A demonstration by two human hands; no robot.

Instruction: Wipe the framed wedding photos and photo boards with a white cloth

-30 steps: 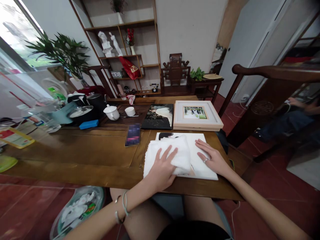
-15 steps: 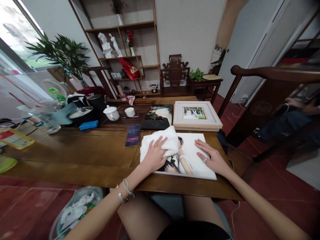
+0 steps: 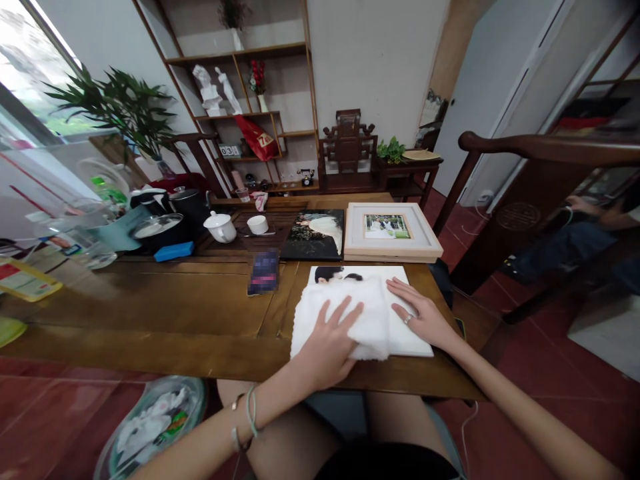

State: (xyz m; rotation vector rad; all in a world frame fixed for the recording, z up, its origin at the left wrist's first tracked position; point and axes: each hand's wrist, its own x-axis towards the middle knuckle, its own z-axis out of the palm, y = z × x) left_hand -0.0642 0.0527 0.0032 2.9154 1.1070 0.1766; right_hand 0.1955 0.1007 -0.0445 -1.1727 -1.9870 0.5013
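Panel [image 3: 404,339] lies landscape, top away; left hand [image 3: 333,347] splayed on cloth [image 3: 374,317], right hand [image 3: 423,319] flat.

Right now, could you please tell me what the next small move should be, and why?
I would probably slide the left hand and the fluffy white cloth beneath it toward the far edge of the flat, white photo panel: the cloth covers its lower left, the dark printed hair above lies uncovered, and the right hand rests on the panel's right side.
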